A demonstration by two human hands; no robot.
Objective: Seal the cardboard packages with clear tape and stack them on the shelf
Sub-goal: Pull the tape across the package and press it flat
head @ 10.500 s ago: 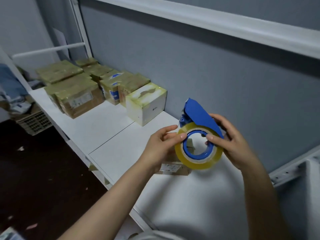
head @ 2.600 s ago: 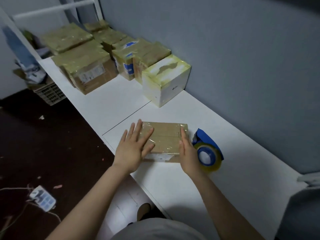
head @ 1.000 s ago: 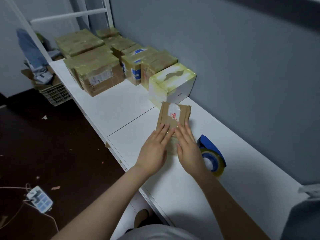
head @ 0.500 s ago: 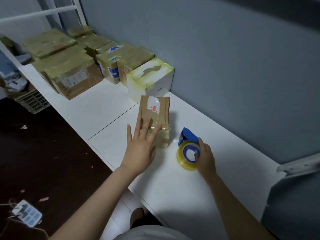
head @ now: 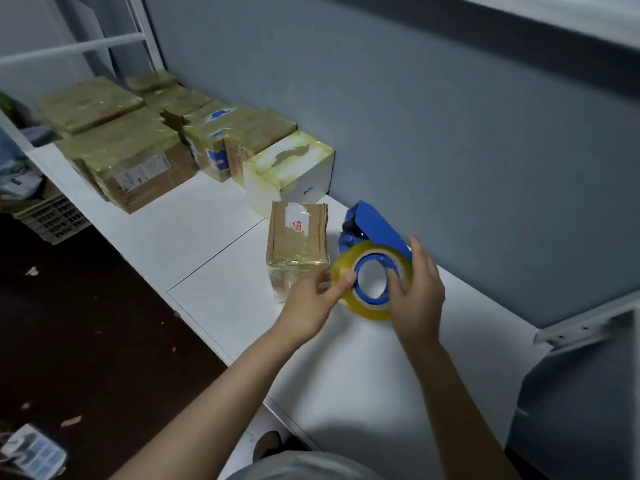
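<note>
The right hand [head: 420, 296] grips a blue plastic tape dispenser [head: 375, 225] above the white shelf [head: 363, 375], thumb in the core and fingers [head: 415, 247] curled over its guard. The left hand [head: 311, 306] seems to pinch the rim of its roll of yellowish clear tape [head: 346, 265], though blur hides the tape's end. The small brown cardboard package [head: 298, 237] lies on the shelf just left of the dispenser, near a white taped box [head: 291, 174].

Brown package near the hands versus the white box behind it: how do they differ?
The brown package is slimmer, with a red-marked label; the white box is bulkier. Tape wraps the brown package's near end, but covers the white box's top. Both sit on the shelf.
</note>
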